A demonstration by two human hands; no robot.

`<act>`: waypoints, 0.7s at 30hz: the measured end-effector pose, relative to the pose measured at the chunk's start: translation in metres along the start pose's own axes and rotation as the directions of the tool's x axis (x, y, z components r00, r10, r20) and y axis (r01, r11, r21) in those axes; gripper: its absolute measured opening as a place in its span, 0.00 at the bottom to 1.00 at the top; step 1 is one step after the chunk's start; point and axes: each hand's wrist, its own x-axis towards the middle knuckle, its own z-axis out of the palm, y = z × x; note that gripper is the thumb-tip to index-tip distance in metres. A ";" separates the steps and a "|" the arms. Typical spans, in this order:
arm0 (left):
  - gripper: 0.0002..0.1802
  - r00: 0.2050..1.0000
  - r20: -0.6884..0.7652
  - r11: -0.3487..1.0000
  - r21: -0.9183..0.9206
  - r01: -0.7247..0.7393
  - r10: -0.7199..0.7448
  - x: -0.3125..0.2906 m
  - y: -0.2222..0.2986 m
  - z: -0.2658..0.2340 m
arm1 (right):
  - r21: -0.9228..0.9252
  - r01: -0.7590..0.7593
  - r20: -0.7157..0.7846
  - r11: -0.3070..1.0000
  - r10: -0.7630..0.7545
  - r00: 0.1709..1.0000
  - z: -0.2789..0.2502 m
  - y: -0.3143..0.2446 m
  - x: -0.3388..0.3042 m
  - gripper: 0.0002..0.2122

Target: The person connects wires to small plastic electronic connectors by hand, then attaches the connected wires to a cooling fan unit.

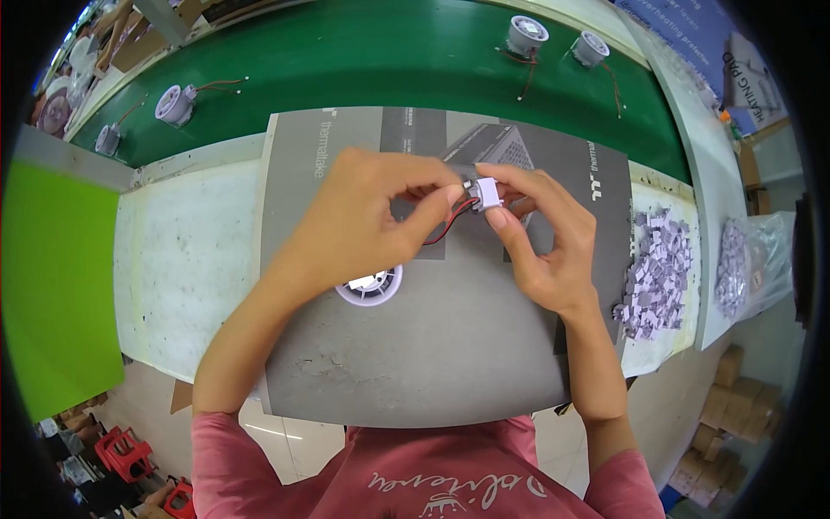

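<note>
- Holding the small white connector (487, 192) up over the grey sheet (415, 346), you have both hands pinched shut around it: your right hand (545, 242) grips its body between thumb and forefinger, and your left hand (363, 216) closes on the side where the red and black wires (445, 227) come in.
- Keep the pinch near the fingertips, I'd say, so the joint stays in your view and the thin wires are not bent sharply where they enter.
- Leave some slack: the wires run down toward the round white part (372, 285) lying on the sheet just under your left wrist, and a pull looks likely to drag it.
- Steady your wrists low over the desk (186, 259); the piece is small and would be easy to drop.
- On the green belt (389, 52) beyond the sheet stand four more round white parts with wire tails, two to the left (175, 104) and two to the right (526, 35), well apart from your hands.
- The sheet itself is a flattened carton, grey with white lettering and a darker printed picture of a box near its far edge.
- A heap of small pale lilac pads (661, 272) lies at the desk's right end, and a clear bag (752, 259) of the same sits further right.
- A blue sign with white lettering (683, 26) hangs at the upper right; brown boxes (726, 432) stack on the floor at the lower right.
- A bright green panel (56, 277) stands to your left.
</note>
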 end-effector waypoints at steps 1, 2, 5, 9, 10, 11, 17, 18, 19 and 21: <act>0.04 0.978 -0.050 0.961 0.203 -0.187 0.201 -0.001 -0.001 0.001 | 0.001 -0.038 0.006 0.999 0.038 0.999 0.001 0.000 -0.001 0.14; 0.04 0.978 -0.051 0.961 0.204 -0.187 0.201 -0.002 -0.001 0.002 | 0.002 -0.076 0.013 0.997 0.076 0.997 0.002 0.000 -0.001 0.14; 0.03 0.940 -0.071 0.874 0.398 -0.279 0.333 -0.005 0.002 0.005 | 0.009 -0.094 0.035 0.996 0.094 0.995 0.001 0.000 0.000 0.13; 0.03 0.933 -0.009 0.773 0.563 -0.293 0.361 -0.007 0.006 0.008 | 0.011 -0.103 0.062 0.995 0.102 0.993 -0.002 0.003 -0.001 0.13; 0.04 0.936 -0.008 0.753 0.596 -0.277 0.351 -0.008 0.007 0.009 | -0.007 -0.100 0.087 0.995 0.100 0.991 -0.003 0.002 0.000 0.13; 0.04 0.936 -0.007 0.754 0.595 -0.278 0.352 -0.008 0.006 0.011 | -0.026 -0.097 0.111 0.995 0.099 0.989 -0.004 0.001 0.000 0.13; 0.05 0.984 0.016 0.981 0.080 0.175 -0.177 -0.001 0.020 0.004 | -0.052 -0.074 0.095 0.996 0.079 0.992 -0.009 0.001 0.004 0.13; 0.06 0.991 0.063 0.985 0.131 0.110 -0.119 -0.004 0.014 0.002 | -0.051 -0.074 0.093 0.996 0.078 0.993 -0.010 0.004 0.004 0.13; 0.07 0.992 0.112 0.983 0.179 0.043 -0.064 -0.006 0.009 0.000 | -0.021 -0.102 0.131 0.995 0.104 0.986 -0.011 0.007 0.003 0.13; 0.09 0.983 0.177 0.972 0.233 -0.001 -0.041 -0.010 0.002 -0.002 | 0.007 -0.134 0.168 0.991 0.131 0.977 -0.012 0.008 0.003 0.13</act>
